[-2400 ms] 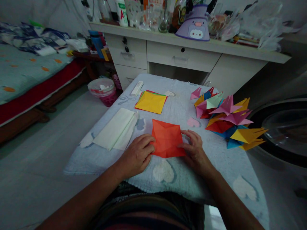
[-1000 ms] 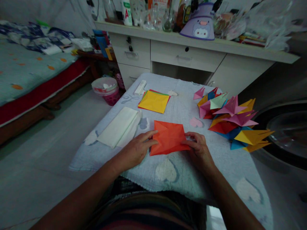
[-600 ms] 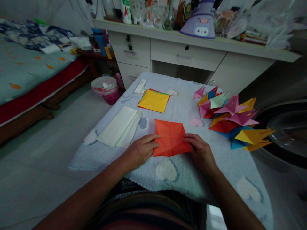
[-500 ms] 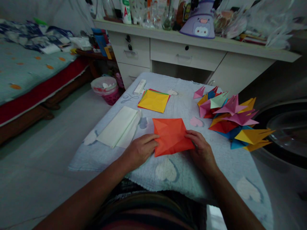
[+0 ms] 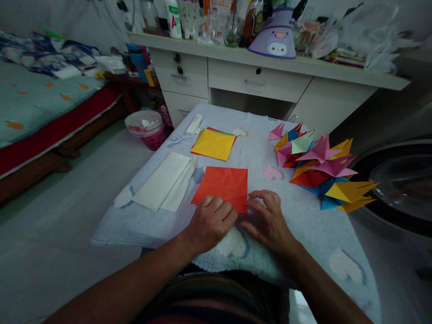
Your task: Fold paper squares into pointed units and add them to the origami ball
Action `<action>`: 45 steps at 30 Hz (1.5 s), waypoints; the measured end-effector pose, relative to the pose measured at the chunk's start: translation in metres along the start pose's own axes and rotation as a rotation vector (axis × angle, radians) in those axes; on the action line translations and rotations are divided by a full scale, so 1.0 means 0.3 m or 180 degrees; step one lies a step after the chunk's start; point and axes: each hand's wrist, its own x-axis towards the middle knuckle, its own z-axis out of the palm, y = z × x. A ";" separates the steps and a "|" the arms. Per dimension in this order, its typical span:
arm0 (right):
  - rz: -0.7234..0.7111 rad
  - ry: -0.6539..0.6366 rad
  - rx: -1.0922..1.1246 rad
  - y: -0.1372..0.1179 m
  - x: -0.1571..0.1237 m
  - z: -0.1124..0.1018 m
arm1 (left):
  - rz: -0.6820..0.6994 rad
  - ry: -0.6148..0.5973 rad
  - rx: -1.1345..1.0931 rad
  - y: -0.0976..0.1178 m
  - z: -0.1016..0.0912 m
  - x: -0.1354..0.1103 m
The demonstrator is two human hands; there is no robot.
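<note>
A creased orange paper square (image 5: 222,183) lies flat on the pale blue cloth (image 5: 303,225) over the table, straight in front of me. My left hand (image 5: 211,221) rests on the paper's near edge with its fingers curled down onto it. My right hand (image 5: 267,219) sits just right of the left. Its thumb and bent fingers close around the paper's near right corner. The two hands almost touch.
A stack of coloured sheets, yellow on top (image 5: 213,144), lies further back, and folded white paper (image 5: 165,181) lies to the left. A pile of folded paper shapes (image 5: 320,168) fills the right. Beyond stand a cluttered white desk (image 5: 270,74), a pink bin (image 5: 146,128) and a bed (image 5: 37,103).
The orange paper has been turned and slid a little to the left. Both hands have moved from its left and right sides to its near edge and come close together.
</note>
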 end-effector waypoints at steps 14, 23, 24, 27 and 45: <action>0.0597 -0.0322 -0.0530 0.052 -0.035 -0.005 | -0.0347 -0.0453 -0.0717 -0.050 0.020 -0.053; 0.1021 -0.0217 -0.0193 0.019 -0.068 -0.002 | -0.0094 -0.0509 -0.0827 -0.023 0.032 -0.058; 0.1050 -0.0165 -0.0142 0.022 -0.071 0.002 | -0.0090 -0.0523 -0.0835 -0.021 0.031 -0.056; 0.1112 -0.0019 0.0013 0.038 -0.078 0.015 | -0.0137 -0.0506 -0.0878 -0.019 0.029 -0.053; 0.1615 -0.0127 0.0186 0.060 -0.058 0.016 | -0.1345 -0.0918 -0.2203 -0.081 0.014 0.004</action>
